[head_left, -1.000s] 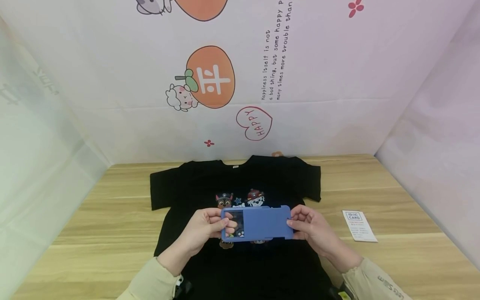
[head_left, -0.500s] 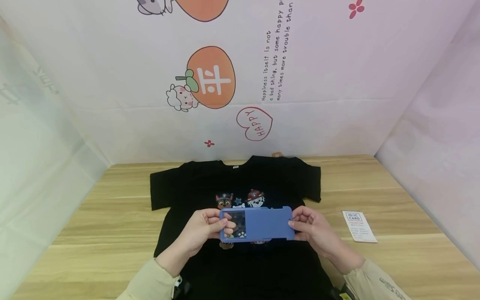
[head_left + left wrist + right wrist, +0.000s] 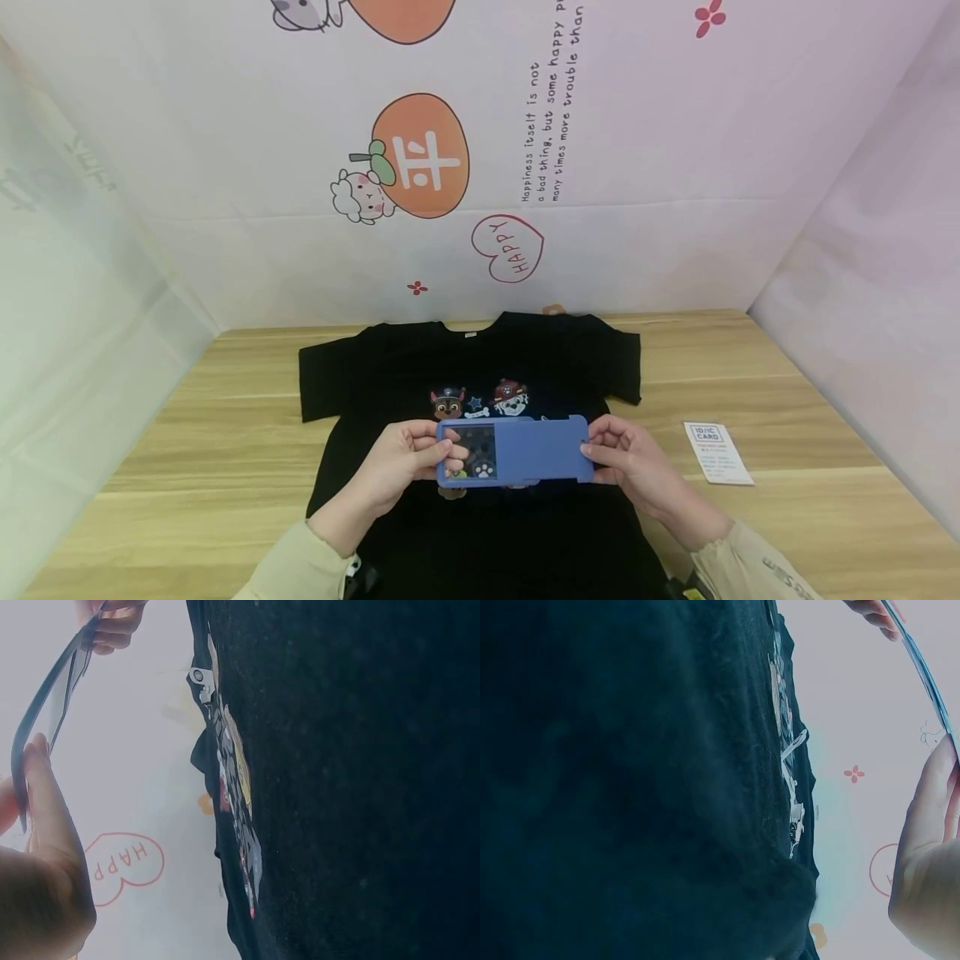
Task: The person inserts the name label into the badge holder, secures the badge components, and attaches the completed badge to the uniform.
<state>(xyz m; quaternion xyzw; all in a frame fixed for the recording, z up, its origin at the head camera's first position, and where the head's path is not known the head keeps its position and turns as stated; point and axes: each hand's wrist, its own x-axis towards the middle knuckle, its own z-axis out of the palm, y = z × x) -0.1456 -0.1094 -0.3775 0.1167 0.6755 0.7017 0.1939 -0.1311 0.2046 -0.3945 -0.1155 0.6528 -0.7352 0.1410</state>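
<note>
A blue card holder [image 3: 543,450] hangs level above the black T-shirt [image 3: 480,542], held between both hands. My left hand [image 3: 390,471] pinches its left end, thumb in front and fingers behind. Those fingers show through the clear window [image 3: 483,446] of the frame. The right end is pinched by my right hand [image 3: 637,471], at the edge of the blue sliding part. In the left wrist view the holder [image 3: 46,694] appears edge-on and slightly bowed, with both hands on it. The right wrist view also shows it edge-on [image 3: 930,686].
The T-shirt lies spread on the wooden table [image 3: 750,358], its cartoon dog print [image 3: 510,398] partly behind the holder. To the right lies a white paper card [image 3: 717,452] printed "ID/IC CARD". A printed white cloth [image 3: 645,167] stands behind the table.
The hands have drawn slightly apart. The blue sliding part has shifted right along the frame, and the clear window on the left shows wider. The T-shirt and paper card stay put.
</note>
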